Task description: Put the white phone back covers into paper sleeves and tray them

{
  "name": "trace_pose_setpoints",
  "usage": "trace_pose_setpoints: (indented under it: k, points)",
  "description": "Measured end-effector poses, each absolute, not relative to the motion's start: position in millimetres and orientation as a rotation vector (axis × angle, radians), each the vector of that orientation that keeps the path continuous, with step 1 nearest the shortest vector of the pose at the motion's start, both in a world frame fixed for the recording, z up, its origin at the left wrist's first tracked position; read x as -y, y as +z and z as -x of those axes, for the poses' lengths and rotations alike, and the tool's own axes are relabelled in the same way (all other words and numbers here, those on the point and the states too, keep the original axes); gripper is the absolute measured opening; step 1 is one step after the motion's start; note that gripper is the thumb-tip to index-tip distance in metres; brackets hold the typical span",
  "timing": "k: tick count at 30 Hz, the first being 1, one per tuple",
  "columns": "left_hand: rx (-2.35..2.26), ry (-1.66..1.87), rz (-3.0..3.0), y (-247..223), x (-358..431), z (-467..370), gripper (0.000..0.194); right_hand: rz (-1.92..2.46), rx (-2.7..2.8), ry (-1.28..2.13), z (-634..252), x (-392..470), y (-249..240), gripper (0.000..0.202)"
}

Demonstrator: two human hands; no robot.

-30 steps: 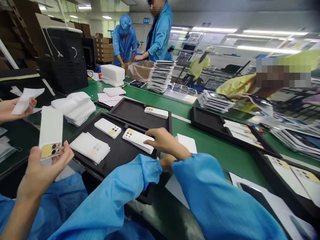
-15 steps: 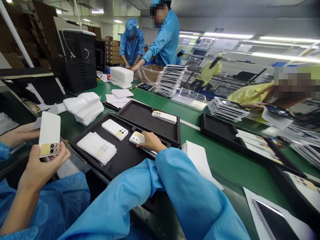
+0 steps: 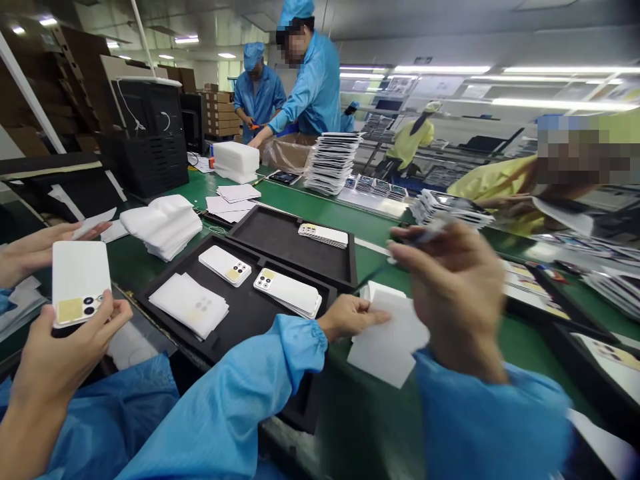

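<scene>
My left hand (image 3: 353,317), in a blue sleeve, has its fingertips closed at the edge of a white sheet (image 3: 385,357) from a small pile over the green bench. Raised to its right, my right hand (image 3: 450,287) is smeared by motion. Its fingers are bent together around something dark and thin that I cannot make out. Left of my hands, white phone back covers (image 3: 287,293) with camera rings and yellow patches lie stacked in a black tray (image 3: 240,327). Beside them are another cover stack (image 3: 225,265) and a pile of translucent white sleeves (image 3: 187,307).
At left, a co-worker's hand (image 3: 70,353) holds a white phone cover (image 3: 80,277). A second black tray (image 3: 280,247) adjoins the first. Foam sheets (image 3: 163,223) and a tall stack (image 3: 330,163) stand farther back. More black trays (image 3: 555,360) are at right.
My right hand has left the cover stack and risen to the right. My left hand, hidden earlier, now shows at the white sheets. The co-worker's cover has moved lower left.
</scene>
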State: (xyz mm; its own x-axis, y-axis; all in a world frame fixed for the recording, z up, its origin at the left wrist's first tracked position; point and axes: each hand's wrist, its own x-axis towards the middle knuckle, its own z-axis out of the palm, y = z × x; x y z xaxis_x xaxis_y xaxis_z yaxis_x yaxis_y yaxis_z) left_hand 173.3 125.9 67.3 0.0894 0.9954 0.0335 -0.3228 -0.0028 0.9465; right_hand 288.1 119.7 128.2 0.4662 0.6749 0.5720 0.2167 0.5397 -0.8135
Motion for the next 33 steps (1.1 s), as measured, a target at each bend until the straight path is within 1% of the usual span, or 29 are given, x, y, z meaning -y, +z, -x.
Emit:
trace_pose_setpoints:
  k: [2, 3, 5, 7, 10, 12, 14, 16, 20, 21, 23, 26, 29, 33]
  points:
    - [-0.728, 1.081, -1.108, 50.0, -148.0, -218.7, 0.038, 0.908, 0.945, 0.318, -298.2, -88.4, 141.2, 0.033]
    - [-0.684, 1.047, -1.132, 41.3, -157.7, -227.7, 0.037, 0.894, 0.908, 0.3, -302.0, -75.7, 143.9, 0.026]
    - [-0.644, 1.103, -1.203, 28.4, -172.3, -227.2, 0.037, 0.891, 0.869, 0.268, -307.8, -58.9, 141.8, 0.021]
    - [-0.655, 1.263, -1.341, 24.3, -180.0, -216.8, 0.034, 0.86, 0.822, 0.249, -313.2, -53.9, 132.7, 0.024]
    - [-0.648, 1.467, -1.61, 28.2, -180.5, -206.0, 0.024, 0.769, 0.711, 0.253, -322.3, -61.0, 115.5, 0.034]
    - [-0.627, 1.509, -1.712, 30.7, -177.7, -205.4, 0.022, 0.738, 0.648, 0.275, -328.3, -67.8, 107.0, 0.038]
    - [-0.633, 1.474, -1.727, 30.6, -175.8, -207.6, 0.021, 0.727, 0.627, 0.303, -333.5, -71.9, 102.4, 0.04]
    - [-0.643, 1.397, -1.62, 29.7, -176.1, -210.1, 0.023, 0.728, 0.639, 0.304, -337.6, -72.2, 101.5, 0.042]
    - [-0.562, 1.301, -1.023, 35.4, -181.4, -211.3, 0.037, 0.863, 0.706, 0.259, -343.0, -65.9, 104.4, 0.041]
    - [-0.536, 1.297, -0.884, 38.9, -183.4, -210.2, 0.037, 0.903, 0.715, 0.256, -344.3, -64.1, 105.1, 0.042]
    - [-0.511, 1.287, -0.692, 46.4, -188.5, -205.8, 0.031, 0.939, 0.718, 0.306, -347.2, -61.7, 105.5, 0.046]
    - [-0.528, 1.266, -0.514, 55.4, -198.9, -194.5, 0.021, 0.892, 0.737, 0.562, -352.7, -61.8, 103.4, 0.049]
    - [-0.537, 1.271, -0.388, 59.8, -209.8, -181.9, 0.026, 0.866, 0.808, 0.842, -354.6, -66.8, 99.3, 0.047]
    - [-0.504, 1.294, -0.324, 60.7, -216.1, -174.4, 0.031, 0.884, 0.961, 1.057, -341.0, -80.8, 92.9, 0.047]
